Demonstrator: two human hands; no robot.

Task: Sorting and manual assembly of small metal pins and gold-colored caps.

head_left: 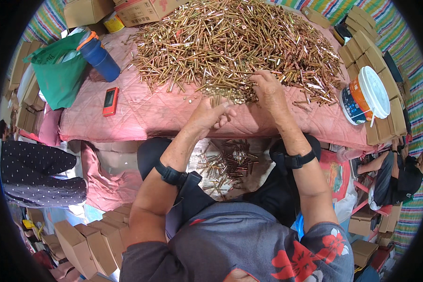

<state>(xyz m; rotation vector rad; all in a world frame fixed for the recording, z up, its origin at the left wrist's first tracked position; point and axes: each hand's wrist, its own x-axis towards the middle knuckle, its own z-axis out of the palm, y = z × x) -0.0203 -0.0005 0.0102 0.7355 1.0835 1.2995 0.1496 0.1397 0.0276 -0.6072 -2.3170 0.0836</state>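
Note:
A large heap of gold-coloured metal bolts (230, 42) covers the far part of the pink-covered table (145, 113). At its near edge lie many small nuts or bolt ends (239, 94). My left hand (210, 115) is just in front of this edge, its fingers curled; a few bolts (215, 100) stand upright between thumb and palm. To its right, my right hand (268, 91) reaches down to the heap with bent fingers. Its fingertips are partly hidden, and what they pinch cannot be made out. More bolts (228, 162) lie below, between my knees.
On the table's left are a red handheld device (110, 101), a blue bottle (98, 58) and a green bag (56, 70). A white-lidded bucket (366, 96) stands right, beside stacked cardboard boxes (390, 117). More boxes (89, 244) stand lower left. Other people's legs (37, 174) show at left.

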